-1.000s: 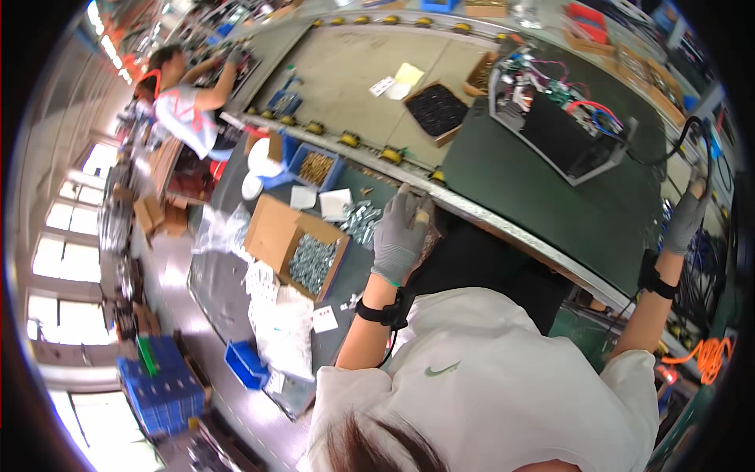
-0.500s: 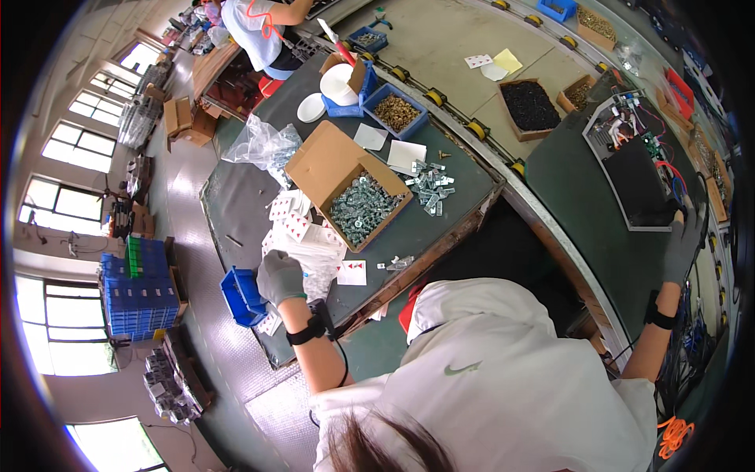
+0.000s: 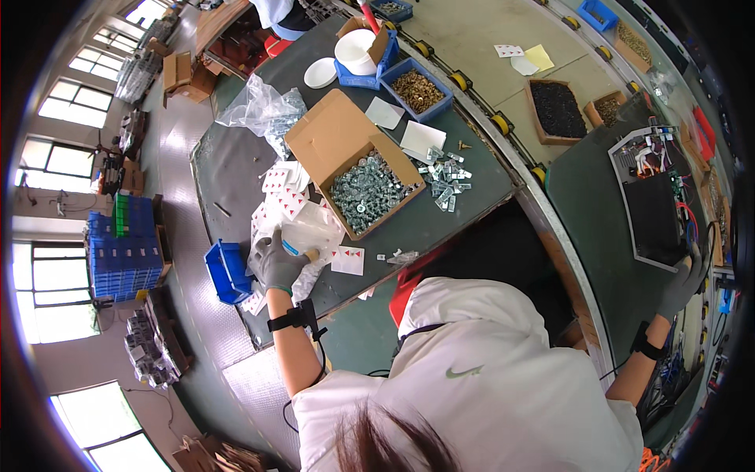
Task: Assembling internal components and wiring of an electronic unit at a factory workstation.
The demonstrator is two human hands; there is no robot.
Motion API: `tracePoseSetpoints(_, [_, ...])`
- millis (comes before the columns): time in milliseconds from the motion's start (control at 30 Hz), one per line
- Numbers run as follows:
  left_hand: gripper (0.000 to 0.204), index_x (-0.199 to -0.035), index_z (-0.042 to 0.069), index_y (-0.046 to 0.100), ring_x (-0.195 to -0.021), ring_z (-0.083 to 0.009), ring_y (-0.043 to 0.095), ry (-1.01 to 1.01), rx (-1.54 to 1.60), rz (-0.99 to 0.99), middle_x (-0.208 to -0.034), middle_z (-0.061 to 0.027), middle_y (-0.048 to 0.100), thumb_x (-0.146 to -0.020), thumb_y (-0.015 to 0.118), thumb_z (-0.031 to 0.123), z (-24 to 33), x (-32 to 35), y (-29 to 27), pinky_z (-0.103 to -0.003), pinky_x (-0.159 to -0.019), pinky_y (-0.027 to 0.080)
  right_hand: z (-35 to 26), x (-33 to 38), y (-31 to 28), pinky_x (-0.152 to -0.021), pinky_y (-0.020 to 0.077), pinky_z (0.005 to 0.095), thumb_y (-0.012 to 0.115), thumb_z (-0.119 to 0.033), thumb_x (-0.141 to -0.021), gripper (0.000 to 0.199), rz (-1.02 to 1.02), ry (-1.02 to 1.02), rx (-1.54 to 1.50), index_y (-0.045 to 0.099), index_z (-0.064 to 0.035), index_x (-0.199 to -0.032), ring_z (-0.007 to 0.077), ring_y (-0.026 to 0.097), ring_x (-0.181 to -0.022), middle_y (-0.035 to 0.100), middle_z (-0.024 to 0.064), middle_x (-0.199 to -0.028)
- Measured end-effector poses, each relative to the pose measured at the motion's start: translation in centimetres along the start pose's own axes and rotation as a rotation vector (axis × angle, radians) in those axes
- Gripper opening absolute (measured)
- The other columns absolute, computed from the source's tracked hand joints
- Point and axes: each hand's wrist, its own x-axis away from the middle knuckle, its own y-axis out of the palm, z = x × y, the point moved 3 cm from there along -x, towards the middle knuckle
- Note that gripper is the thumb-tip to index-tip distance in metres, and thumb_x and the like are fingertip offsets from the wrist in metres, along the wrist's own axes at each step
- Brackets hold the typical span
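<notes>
A worker's grey-gloved left hand [image 3: 279, 263] closes around a crinkled clear plastic bag [image 3: 308, 236] near the front edge of a dark green matted bench [image 3: 228, 169], beside white sheets with red triangular stickers [image 3: 281, 189]. The bag's long axis runs from the hand toward an open brown cardboard box of shiny metal screws [image 3: 366, 185]. The gloved right hand [image 3: 683, 279] rests, fingers curled, on the corner of a flat black electronics chassis [image 3: 653, 212]; whether it grips cannot be told.

Left hand [image 3: 277, 263], grey-gloved, reached out to person's left, fingers curled in loose grip, black wrist strap. Right hand [image 3: 683, 281], grey-gloved, stretched far right, fingers bent.
</notes>
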Motion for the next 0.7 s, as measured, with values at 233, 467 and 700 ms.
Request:
tracePoseSetpoints(233, [0.047,-0.111,0.018,0.069,-0.116,-0.0345,0.053,0.228,0.204,0.252,-0.124,-0.0095,0.057,-0.065,0.079,0.023,1.8,1.8,-0.9,-0.045,-0.097,0.045,-0.1,0.2,-0.1,-0.110,0.0355,0.0476,0.041,-0.025,-0.100,0.043,0.048,-0.022,0.035,0.060,-0.0081,-0.134,0.0421,0.046,-0.132,0.049,0.0241,-0.142])
tracePoseSetpoints(467, [0.029,-0.107,0.016,0.070,-0.111,-0.0310,0.056,0.499,0.240,0.136,-0.111,-0.0057,0.069,-0.081,0.056,0.016,-0.6,-0.8,-1.7,-0.043,-0.102,0.040,0.8,0.3,0.1,-0.108,0.0367,0.0477,0.043,-0.022,-0.096,0.045,0.023,-0.057,0.054,0.058,-0.0072,-0.135,0.0417,0.047,-0.130,0.051,0.0237,-0.137])
tracePoseSetpoints(700, [0.058,-0.135,0.027,0.062,-0.092,-0.0326,0.067,0.444,0.250,0.131,-0.100,-0.0125,0.070,-0.083,0.055,0.003,-0.7,-2.8,-2.1,-0.043,-0.081,0.052,1.8,1.0,0.6,-0.109,0.0354,0.0476,0.042,-0.023,-0.096,0.046,0.029,0.056,-0.026,0.056,-0.0068,-0.137,0.0411,0.047,-0.130,0.051,0.0228,-0.138])
